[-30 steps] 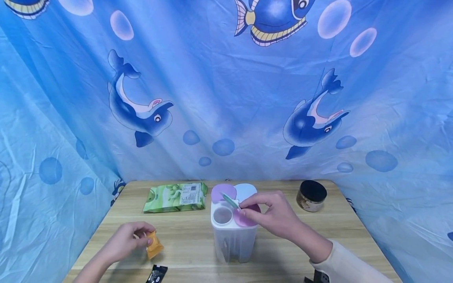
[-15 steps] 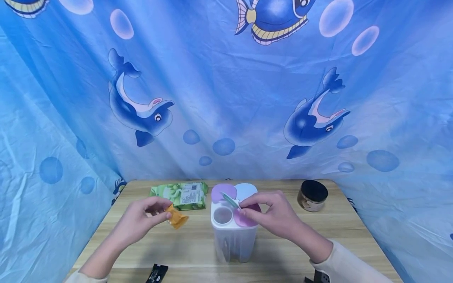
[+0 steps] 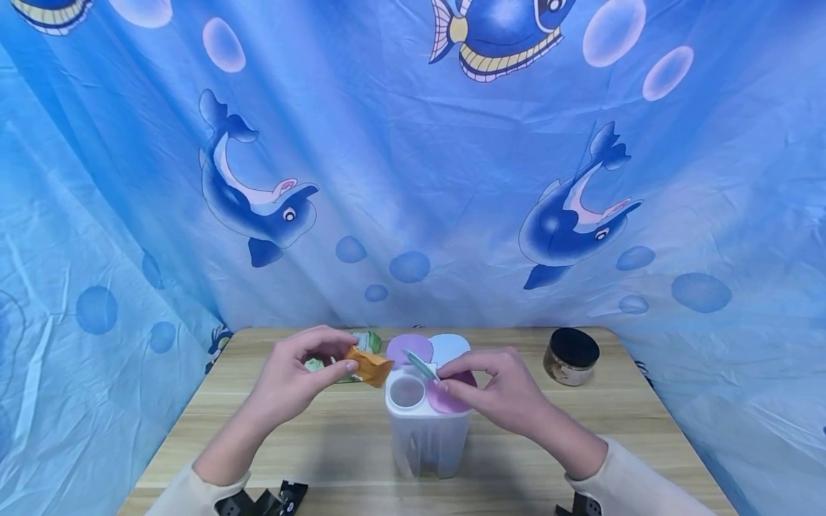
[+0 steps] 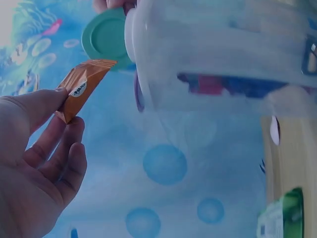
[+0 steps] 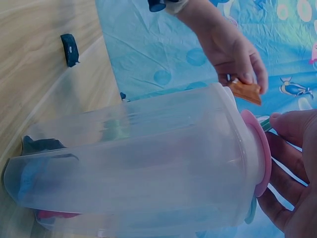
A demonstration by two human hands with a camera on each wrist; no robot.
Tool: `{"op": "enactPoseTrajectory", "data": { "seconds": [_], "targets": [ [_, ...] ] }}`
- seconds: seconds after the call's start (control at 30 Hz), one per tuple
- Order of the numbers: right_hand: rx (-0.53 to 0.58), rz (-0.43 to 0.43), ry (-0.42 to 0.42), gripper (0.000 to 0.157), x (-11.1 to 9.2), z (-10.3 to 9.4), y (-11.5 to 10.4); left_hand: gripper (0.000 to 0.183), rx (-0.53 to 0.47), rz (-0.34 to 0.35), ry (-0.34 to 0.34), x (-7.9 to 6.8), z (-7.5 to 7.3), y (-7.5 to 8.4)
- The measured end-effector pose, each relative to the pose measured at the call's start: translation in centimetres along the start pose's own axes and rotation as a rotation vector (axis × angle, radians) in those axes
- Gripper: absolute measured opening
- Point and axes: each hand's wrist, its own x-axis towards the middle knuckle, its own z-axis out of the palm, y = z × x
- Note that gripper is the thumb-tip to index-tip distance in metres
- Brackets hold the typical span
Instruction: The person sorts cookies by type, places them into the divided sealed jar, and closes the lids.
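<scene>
An orange wrapped snack packet (image 3: 371,366) is pinched between the thumb and fingers of my left hand (image 3: 303,369), just left of and above the uncovered round opening of a translucent storage container (image 3: 429,437). My right hand (image 3: 493,387) pinches a green round lid (image 4: 105,37), which stands tilted up over the container top. Its other lids, purple, pale blue and pink (image 3: 449,396), lie flat. In the right wrist view, dark, blue and red wrapped items show through the wall near the container's bottom (image 5: 44,146).
A green printed bag (image 3: 366,341) lies behind my left hand, partly hidden by it. A jar with a black lid (image 3: 571,356) stands at the back right. Near the table's front edge is a small black packet (image 5: 70,50). A blue sea-themed curtain (image 3: 413,179) surrounds the table.
My left hand has lifted the orange packet from near the table and carried it right and up to beside the container opening. My right hand with the green lid stays in place.
</scene>
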Motion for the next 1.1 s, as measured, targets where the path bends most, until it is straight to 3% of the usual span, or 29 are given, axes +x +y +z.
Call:
{"op": "enactPoseTrajectory", "data": {
  "seconds": [0.3, 0.43, 0.8, 1.1],
  "targets": [
    [0.004, 0.018, -0.008, 0.014, -0.1, -0.1, -0.1, 0.024, -0.074, 0.05, -0.067, 0.6, 1.8, 1.4],
    [0.002, 0.021, -0.011, 0.014, 0.0, -0.1, -0.2, 0.022, -0.062, 0.052, -0.097, 0.6, 2.6, 1.5],
    [-0.011, 0.001, -0.012, 0.014, 0.0, -0.1, -0.2, 0.025, 0.007, 0.142, -0.171, 0.9, 4.5, 1.5],
    [0.0, -0.026, -0.005, 0.014, 0.0, 0.0, -0.1, 0.023, 0.031, 0.113, -0.23, 1.0, 5.1, 1.6]
  ]
}}
